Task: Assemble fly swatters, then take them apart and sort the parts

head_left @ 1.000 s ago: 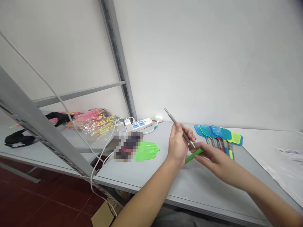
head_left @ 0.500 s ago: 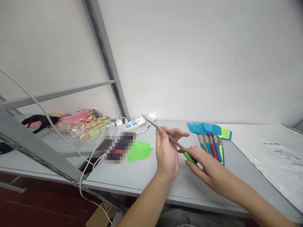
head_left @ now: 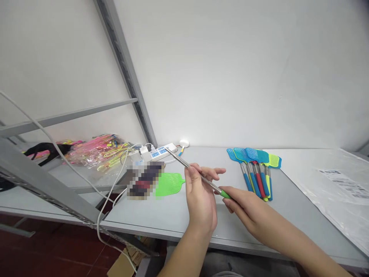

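Note:
A metal rod with a green grip [head_left: 211, 185] slants across the middle of the view, its bare tip up and to the left. My left hand [head_left: 200, 192] pinches the metal shaft between thumb and index finger, the other fingers partly stretched out. Around the green grip, my right hand [head_left: 240, 202] is closed. On the table, left of my left hand, lies a green fly swatter head [head_left: 171, 184] with no rod in it. To the right of my hands lie several fly swatters [head_left: 255, 169], with blue and yellow-green heads and blue, red and yellow handles.
A white power strip [head_left: 163, 152] with plugs and cables stands by the wall. Farther left are clear bags of colourful items [head_left: 98, 154] behind a grey metal rack post [head_left: 131, 77]. A translucent plastic sheet [head_left: 325, 184] covers the right of the table. A pixelated patch hides something [head_left: 145, 180].
Both hands have shifted slightly left, and the rod's tip has dropped down and left, so the rod lies at a flatter slant.

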